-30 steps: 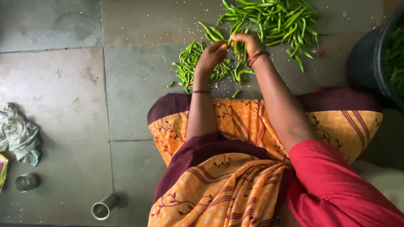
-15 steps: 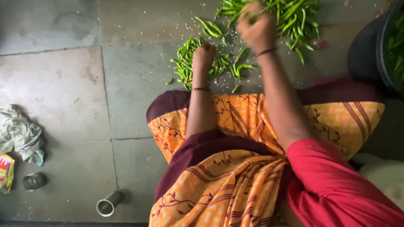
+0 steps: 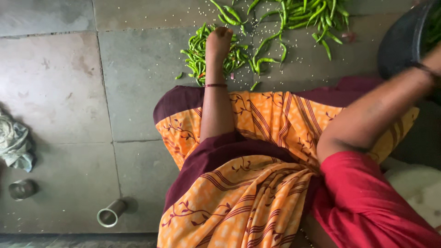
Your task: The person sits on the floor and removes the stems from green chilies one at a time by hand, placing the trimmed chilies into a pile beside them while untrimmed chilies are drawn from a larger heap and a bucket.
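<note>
Looking down over an orange sari (image 3: 257,183) on a stone floor (image 3: 59,92). At near left lie a metal cup (image 3: 110,214), a second cup (image 3: 22,188) and a cloth (image 3: 15,142). Farther out, the left hand (image 3: 218,43) rests fingers together on a small pile of green chillies (image 3: 198,55); whether it grips any cannot be told. The right arm (image 3: 367,119) reaches to a dark tub (image 3: 402,41); its hand is out of view. A larger pile (image 3: 303,14) lies farthest.

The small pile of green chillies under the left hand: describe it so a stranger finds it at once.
Start at the orange patterned cloth over the lap. On the grey stone floor just beyond its maroon edge lies the small pile of green chillies. The left hand rests on it; the larger heap lies farther off, untouched.
</note>
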Action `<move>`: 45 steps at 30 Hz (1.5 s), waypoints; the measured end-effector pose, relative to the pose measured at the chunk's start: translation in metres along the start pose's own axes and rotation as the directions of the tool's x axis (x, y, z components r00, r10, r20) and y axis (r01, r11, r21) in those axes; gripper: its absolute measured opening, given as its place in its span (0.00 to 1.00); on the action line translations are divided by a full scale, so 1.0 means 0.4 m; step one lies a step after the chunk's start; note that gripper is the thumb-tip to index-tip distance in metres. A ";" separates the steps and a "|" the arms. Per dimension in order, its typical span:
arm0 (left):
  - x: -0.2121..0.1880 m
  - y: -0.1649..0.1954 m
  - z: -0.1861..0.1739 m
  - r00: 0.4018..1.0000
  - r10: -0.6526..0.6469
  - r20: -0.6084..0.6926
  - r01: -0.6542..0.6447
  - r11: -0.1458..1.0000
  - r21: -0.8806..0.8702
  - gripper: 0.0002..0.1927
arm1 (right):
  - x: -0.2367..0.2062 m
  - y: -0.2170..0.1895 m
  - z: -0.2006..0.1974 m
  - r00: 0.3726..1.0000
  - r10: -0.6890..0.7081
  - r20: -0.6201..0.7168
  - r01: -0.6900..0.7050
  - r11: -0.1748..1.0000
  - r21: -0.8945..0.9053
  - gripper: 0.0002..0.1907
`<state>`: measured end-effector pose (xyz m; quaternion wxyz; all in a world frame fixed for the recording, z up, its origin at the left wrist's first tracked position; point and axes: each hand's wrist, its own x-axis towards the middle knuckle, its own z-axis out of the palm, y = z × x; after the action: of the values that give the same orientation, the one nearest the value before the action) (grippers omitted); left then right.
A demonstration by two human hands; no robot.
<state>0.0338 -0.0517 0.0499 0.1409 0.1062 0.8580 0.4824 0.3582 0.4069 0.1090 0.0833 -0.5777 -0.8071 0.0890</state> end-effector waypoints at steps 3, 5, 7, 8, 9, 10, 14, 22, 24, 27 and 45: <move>-0.011 -0.003 -0.002 0.997 -0.051 0.057 0.051 0.999 -0.006 0.19 | -0.066 -0.294 0.063 0.854 -0.506 0.118 0.445 0.829 0.339 0.15; -0.014 -0.010 -0.006 1.000 -0.022 0.007 0.022 1.000 0.018 0.19 | -0.185 -0.476 0.135 0.566 -0.780 0.267 0.615 0.615 0.493 0.16; -0.010 -0.015 -0.012 0.999 -0.007 -0.033 0.007 1.000 0.001 0.18 | -0.339 -0.593 0.206 0.095 -0.902 0.421 0.738 0.347 0.578 0.18; -0.009 -0.017 -0.014 0.999 -0.009 -0.039 0.008 1.000 -0.027 0.18 | -0.429 -0.629 0.242 0.145 -0.340 0.929 0.577 0.792 0.200 0.17; -0.008 -0.018 -0.016 0.999 -0.012 -0.042 0.009 0.998 -0.055 0.19 | -0.499 -0.645 0.265 -0.092 -0.087 0.992 0.500 0.857 0.122 0.16; -0.006 -0.017 -0.016 0.999 -0.002 -0.044 -0.001 0.997 -0.073 0.19 | -0.575 -0.655 0.285 -0.154 -0.050 0.987 0.688 0.711 0.144 0.20; -0.008 -0.006 -0.017 1.000 -0.025 -0.004 0.024 0.996 -0.085 0.19 | -0.683 -0.683 0.310 -0.256 -0.601 0.757 0.588 0.525 0.616 0.23; -0.006 0.008 -0.029 1.000 -0.020 -0.021 0.020 0.999 -0.041 0.19 | -0.438 -0.725 0.270 0.507 -0.817 0.273 0.360 0.489 0.795 0.18; -0.003 0.008 -0.027 0.999 -0.009 -0.031 0.008 0.999 -0.051 0.19 | -0.388 -0.673 0.254 0.628 -0.691 0.358 0.477 0.705 0.524 0.15; -0.002 0.005 -0.019 1.000 -0.017 -0.014 0.016 0.998 -0.066 0.19 | -0.400 -0.628 0.262 0.504 -0.228 0.833 0.542 0.834 -0.100 0.15; 0.014 0.005 0.041 0.999 0.036 -0.001 -0.036 0.999 0.000 0.16 | -0.508 -0.698 0.307 0.384 -0.881 0.277 0.848 0.455 0.272 0.07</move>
<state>0.0344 -0.0357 0.0429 0.1319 0.1214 0.8559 0.4850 0.1377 0.1200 0.0503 -0.0157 -0.0395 -0.9834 0.1766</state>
